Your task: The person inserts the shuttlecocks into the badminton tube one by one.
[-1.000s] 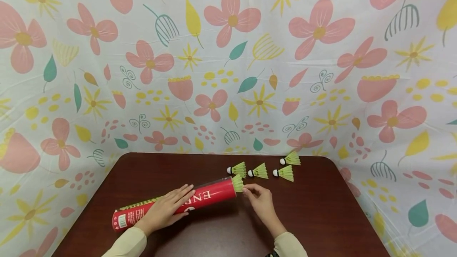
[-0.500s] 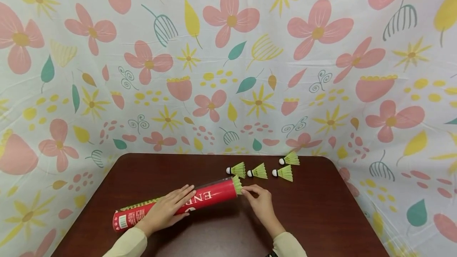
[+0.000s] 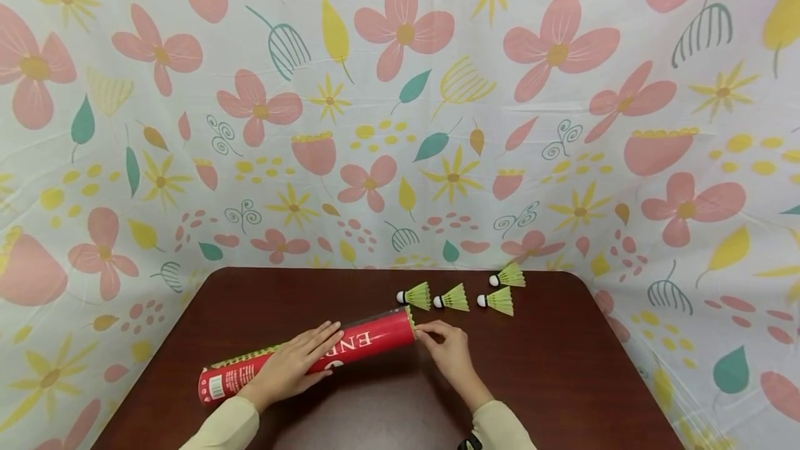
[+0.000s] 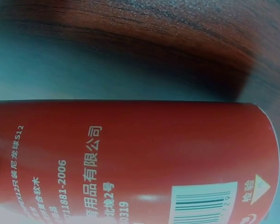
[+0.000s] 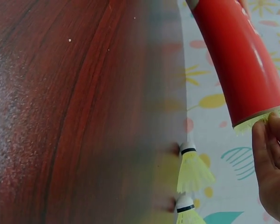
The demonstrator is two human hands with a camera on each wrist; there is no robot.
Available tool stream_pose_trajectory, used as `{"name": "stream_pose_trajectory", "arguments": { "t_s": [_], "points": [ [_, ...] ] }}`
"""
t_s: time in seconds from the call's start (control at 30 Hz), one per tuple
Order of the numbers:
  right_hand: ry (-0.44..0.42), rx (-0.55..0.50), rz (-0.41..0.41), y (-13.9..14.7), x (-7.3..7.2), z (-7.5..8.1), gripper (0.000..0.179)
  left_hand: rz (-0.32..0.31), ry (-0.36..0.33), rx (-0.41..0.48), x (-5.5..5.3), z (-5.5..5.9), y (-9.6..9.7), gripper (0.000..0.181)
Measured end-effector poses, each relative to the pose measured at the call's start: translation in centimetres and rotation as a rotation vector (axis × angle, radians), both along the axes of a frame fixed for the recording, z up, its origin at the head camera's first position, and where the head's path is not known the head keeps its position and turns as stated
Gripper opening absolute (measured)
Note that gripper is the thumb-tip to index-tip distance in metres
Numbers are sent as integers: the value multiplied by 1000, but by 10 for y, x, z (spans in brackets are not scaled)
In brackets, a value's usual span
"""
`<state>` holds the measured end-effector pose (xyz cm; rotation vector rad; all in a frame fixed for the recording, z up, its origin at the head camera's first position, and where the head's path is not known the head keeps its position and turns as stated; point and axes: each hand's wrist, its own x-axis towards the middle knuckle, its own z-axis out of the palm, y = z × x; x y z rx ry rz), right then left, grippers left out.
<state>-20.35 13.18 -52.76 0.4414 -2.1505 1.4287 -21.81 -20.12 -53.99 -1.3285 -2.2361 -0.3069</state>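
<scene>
A red cylindrical shuttlecock tube (image 3: 378, 335) lies slantwise on the table, its mouth toward the right. My left hand (image 3: 290, 369) holds it around the middle, fingers over the top and thumb along the near side. The tube's barcoded end (image 4: 200, 154) fills much of the left wrist view, where no fingers show. At the mouth, my right hand (image 3: 451, 356) pinches the skirt edge of a yellow-green shuttlecock (image 5: 244, 126). Only a thin rim of that skirt sticks out; the rest is hidden inside the tube.
Several loose shuttlecocks lie behind the tube's mouth: one (image 3: 414, 296) at the left, one (image 3: 453, 298) beside it, one (image 3: 496, 301) farther right and one (image 3: 509, 276) near the back edge. Dark wooden table (image 3: 562, 380); a floral cloth (image 3: 369, 89) hangs behind it.
My right hand has moved slightly left, and the shuttlecock has slid deeper into the tube, leaving less skirt outside. My left hand stays in place on the tube.
</scene>
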Motion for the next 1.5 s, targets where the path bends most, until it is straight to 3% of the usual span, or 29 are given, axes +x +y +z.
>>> {"name": "stream_pose_trajectory", "arguments": {
  "t_s": [0.2, 0.47, 0.73, 0.87, 1.03, 1.3, 1.5],
  "points": [
    [-56, -6, 28, -2, 0, 4, 11, 4, 9, -1, 1, -1, 0, 94],
    [-86, 78, 81, -1, -6, 4, 9, -1, 25, 3, -1, -4, -1, 94],
    [-71, 138, 228, 7, -6, 10, 11, -4, 18, 2, 1, -4, -3, 95],
    [-117, 130, 317, 10, -5, 12, 10, 2, 12, -5, 3, -3, -4, 94],
    [-156, 169, 371, 15, -8, 13, 11, 0, 15, -10, 3, -2, -4, 94],
    [-184, 263, 405, 22, -15, 17, 14, 20, 13, -18, 4, -2, -8, 94],
    [-218, 303, 333, 27, -25, 22, 15, 27, 17, -19, 4, -1, -11, 95]
  ]
}}
